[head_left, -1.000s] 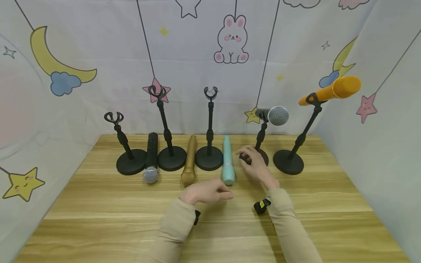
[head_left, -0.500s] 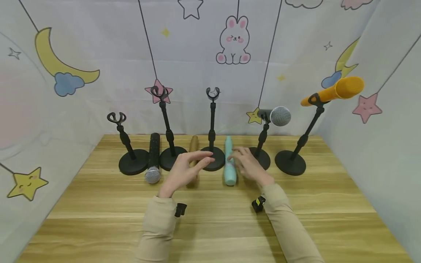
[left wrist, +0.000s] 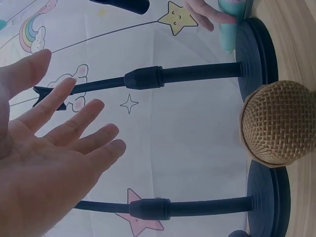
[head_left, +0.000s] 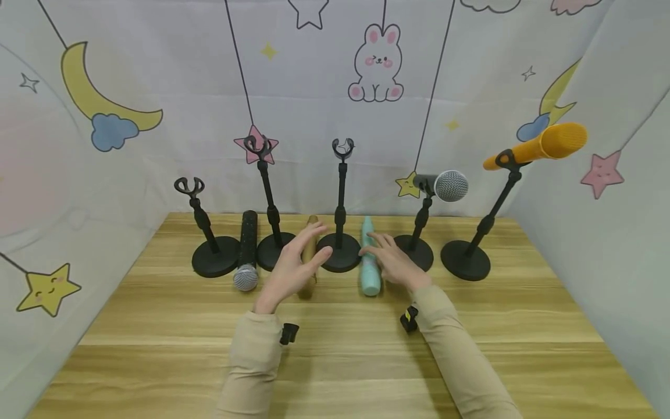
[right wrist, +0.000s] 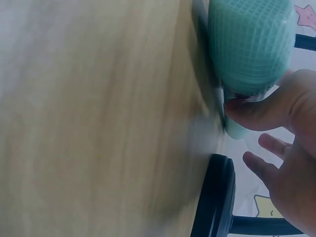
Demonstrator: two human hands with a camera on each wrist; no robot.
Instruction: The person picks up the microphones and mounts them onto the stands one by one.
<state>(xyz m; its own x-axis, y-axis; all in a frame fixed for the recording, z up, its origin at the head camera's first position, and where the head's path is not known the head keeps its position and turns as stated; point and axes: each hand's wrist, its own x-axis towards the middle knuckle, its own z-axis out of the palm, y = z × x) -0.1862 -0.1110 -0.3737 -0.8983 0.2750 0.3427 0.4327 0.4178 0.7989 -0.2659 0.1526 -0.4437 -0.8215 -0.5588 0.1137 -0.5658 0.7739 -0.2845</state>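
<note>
In the head view, my left hand (head_left: 293, 267) hovers over the gold microphone (head_left: 309, 250), partly covering it. Its fingers are spread and hold nothing; the left wrist view shows the palm apart from the mesh head. My right hand (head_left: 395, 262) reaches over the teal microphone (head_left: 370, 279), which lies on the table between two stand bases. In the right wrist view its thumb (right wrist: 261, 113) lies against the teal microphone just below the mesh head, while two fingers stand off it. Whether the hidden fingertips touch the microphone is unclear.
A black microphone (head_left: 248, 244) with a silver head lies to the left. Three bare stands, such as the middle one (head_left: 341, 192), rise between the microphones. At right, stands hold a silver-headed microphone (head_left: 450, 185) and an orange microphone (head_left: 544, 145). A patterned cloth hangs behind.
My left hand has moved left and up from the front of the table to above the gold microphone, its fingers spreading. My right hand has moved left from a stand base onto the teal microphone.
</note>
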